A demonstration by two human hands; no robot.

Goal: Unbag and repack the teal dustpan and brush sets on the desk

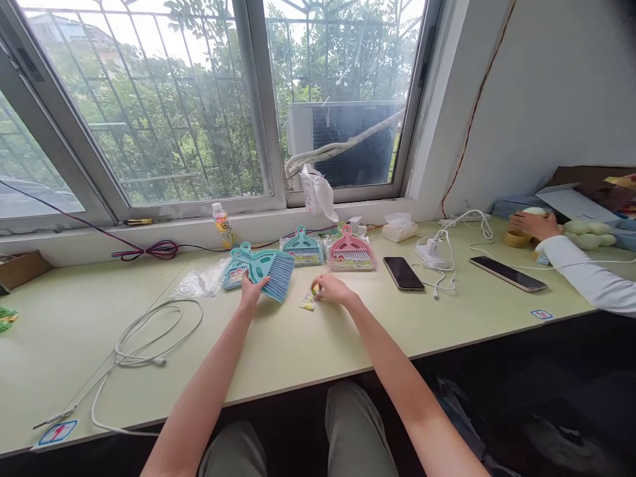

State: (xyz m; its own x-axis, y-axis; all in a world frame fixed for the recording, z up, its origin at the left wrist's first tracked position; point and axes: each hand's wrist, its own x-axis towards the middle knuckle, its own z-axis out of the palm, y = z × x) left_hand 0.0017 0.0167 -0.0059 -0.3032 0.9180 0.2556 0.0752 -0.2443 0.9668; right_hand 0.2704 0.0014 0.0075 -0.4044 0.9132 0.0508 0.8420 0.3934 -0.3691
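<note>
My left hand grips a teal dustpan with a blue-bristled brush, tilted above the table. Closed fingers of my right hand pinch a small yellow-and-white packet at the table surface. Behind the held brush, another teal set is partly hidden. Near the windowsill lie a wrapped teal dustpan set and a wrapped pink one, with a bit of green showing behind the pink. Crumpled clear plastic lies left of my left hand.
A coiled white cable lies on the left of the table. Two phones and a white charger are on the right. A bottle stands by the sill. Another person's hand is at far right.
</note>
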